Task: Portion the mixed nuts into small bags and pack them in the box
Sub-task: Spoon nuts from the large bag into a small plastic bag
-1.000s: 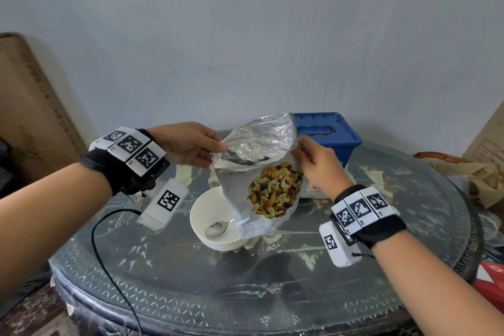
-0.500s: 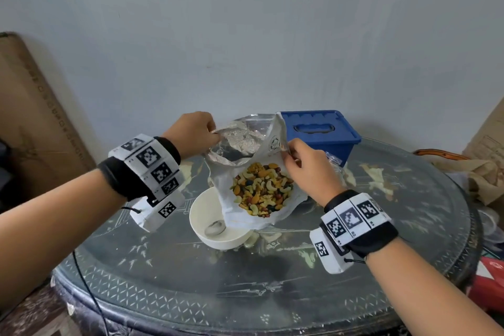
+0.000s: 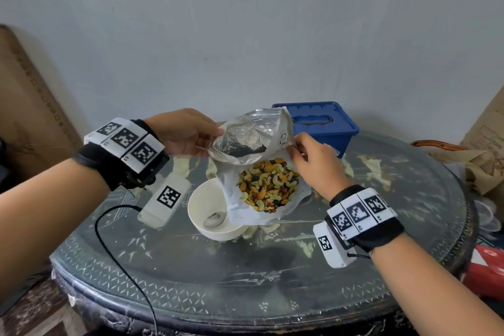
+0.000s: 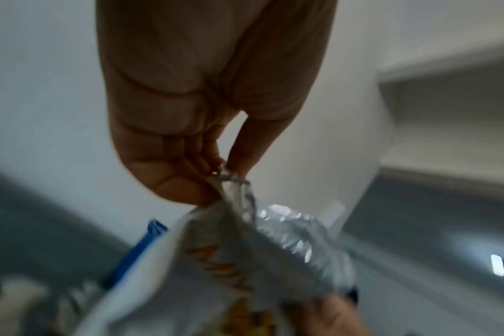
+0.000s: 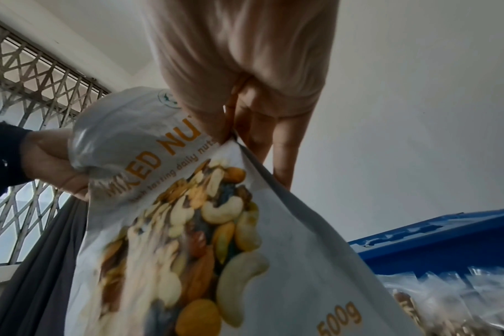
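Both hands pinch the open nut bag above the bowl, mouth spread wide.

Left hand (image 3: pixel 185 132) pinches the bag's (image 3: pixel 261 172) left mouth edge between thumb and fingertips (image 4: pixel 187 172); right hand (image 3: pixel 313 163) pinches the right edge, thumb in front, fingers (image 5: pixel 273 145) behind. Foil lining shows at the mouth, printed nut picture faces the camera. Bag hangs tilted, its lower edge over the right rim of the white bowl (image 3: pixel 207 210); a spoon (image 3: pixel 215 218) lies inside. Blue box (image 3: pixel 319 123) sits at 1 o'clock from the bag, lid on, just behind the right hand; clear small bags (image 5: pixel 452 295) lie just before it. The round table (image 3: pixel 245 275) has open room from 5 to 7 o'clock, toward its near edge; a black cable (image 3: pixel 109 248) trails at 8 o'clock.
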